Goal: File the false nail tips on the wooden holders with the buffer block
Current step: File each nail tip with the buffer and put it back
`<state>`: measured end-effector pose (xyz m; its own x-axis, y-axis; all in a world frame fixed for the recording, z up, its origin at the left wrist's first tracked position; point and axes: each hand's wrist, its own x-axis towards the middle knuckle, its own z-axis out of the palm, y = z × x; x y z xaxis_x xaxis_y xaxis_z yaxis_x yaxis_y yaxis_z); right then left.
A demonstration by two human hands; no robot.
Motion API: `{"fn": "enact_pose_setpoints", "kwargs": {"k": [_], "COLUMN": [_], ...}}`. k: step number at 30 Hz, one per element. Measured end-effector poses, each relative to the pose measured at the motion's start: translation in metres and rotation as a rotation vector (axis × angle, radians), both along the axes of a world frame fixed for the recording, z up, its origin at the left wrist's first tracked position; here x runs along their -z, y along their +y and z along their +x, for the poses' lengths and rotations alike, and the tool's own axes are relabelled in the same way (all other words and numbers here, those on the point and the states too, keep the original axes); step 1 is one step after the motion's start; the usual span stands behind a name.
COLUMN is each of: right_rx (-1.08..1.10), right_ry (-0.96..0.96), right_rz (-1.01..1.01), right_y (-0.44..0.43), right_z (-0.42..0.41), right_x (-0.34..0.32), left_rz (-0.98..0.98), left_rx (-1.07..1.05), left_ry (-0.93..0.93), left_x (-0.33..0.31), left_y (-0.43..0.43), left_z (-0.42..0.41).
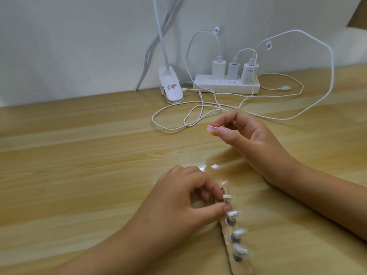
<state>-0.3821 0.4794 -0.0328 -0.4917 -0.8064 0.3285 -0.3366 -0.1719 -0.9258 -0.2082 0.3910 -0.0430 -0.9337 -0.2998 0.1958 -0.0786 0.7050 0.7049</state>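
Pinching the buffer block, your right fingers hover beyond left fingers gripping a nail tip; filing looks unstarted.

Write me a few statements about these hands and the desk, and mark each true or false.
1. The right hand pinches the buffer block above the table. True.
2. The buffer block is rubbing one of the nail tips. False: it is held up in the air, well apart from them.
3. The left hand holds the wooden holder near its far end. True.
4. The power strip has nothing plugged in. False: three chargers sit in it.
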Motion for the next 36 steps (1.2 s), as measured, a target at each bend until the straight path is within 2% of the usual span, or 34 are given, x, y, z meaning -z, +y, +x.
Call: {"fn": "enact_pose_setpoints", "kwargs": {"k": [2, 8, 13, 15, 19, 22, 25, 27, 28, 30, 32, 34, 36], "right_rx": [0.001, -0.005, 0.021, 0.005, 0.003, 0.014, -0.048, -0.071, -0.078, -0.107, -0.069, -0.003, -0.029], "right_ry": [-0.001, -0.117, -0.177, -0.155, -0.138, -0.124, -0.058, 0.06, 0.144, 0.23, 0.131, -0.017, -0.004], "right_rz": [0.003, -0.017, -0.031, -0.032, -0.028, -0.056, -0.256, -0.315, -0.291, -0.105, 0.016, -0.019, -0.08], "right_y": [0.0, 0.0, 0.0, 0.0, 0.0, 0.002, 0.009, 0.014, 0.015, 0.012, 0.007, 0.005, 0.009], "right_z": [0.001, -0.004, -0.008, -0.007, -0.006, -0.004, 0.002, 0.012, 0.015, 0.018, 0.012, 0.008, 0.01], "right_x": [-0.001, -0.001, -0.001, 0.0, 0.0, -0.002, -0.014, -0.019, -0.017, -0.009, -0.004, -0.008, -0.014], "left_rz": [0.023, 0.32, 0.704, 0.782, 0.771, 0.749, 0.701, 0.67, 0.66, 0.652, 0.648, 0.643, 0.636], "left_rx": [-0.02, -0.024, -0.114, -0.158, -0.183, -0.178, -0.13, -0.11, -0.106, -0.102, -0.101, -0.107, -0.117], "left_ry": [-0.006, -0.028, 0.298, 0.406, 0.46, 0.407, 0.313, 0.283, 0.282, 0.29, 0.29, 0.28, 0.28], "left_x": [-0.001, -0.002, -0.008, -0.011, -0.013, -0.01, -0.005, -0.003, -0.002, -0.002, -0.002, -0.002, -0.002], "left_y": [0.002, -0.003, -0.008, -0.009, -0.016, -0.021, -0.022, -0.022, -0.022, -0.022, -0.022, -0.022, -0.023], "left_z": [-0.001, 0.002, 0.007, 0.004, -0.001, -0.004, -0.006, -0.006, -0.006, -0.004, -0.004, -0.004, -0.005]}}
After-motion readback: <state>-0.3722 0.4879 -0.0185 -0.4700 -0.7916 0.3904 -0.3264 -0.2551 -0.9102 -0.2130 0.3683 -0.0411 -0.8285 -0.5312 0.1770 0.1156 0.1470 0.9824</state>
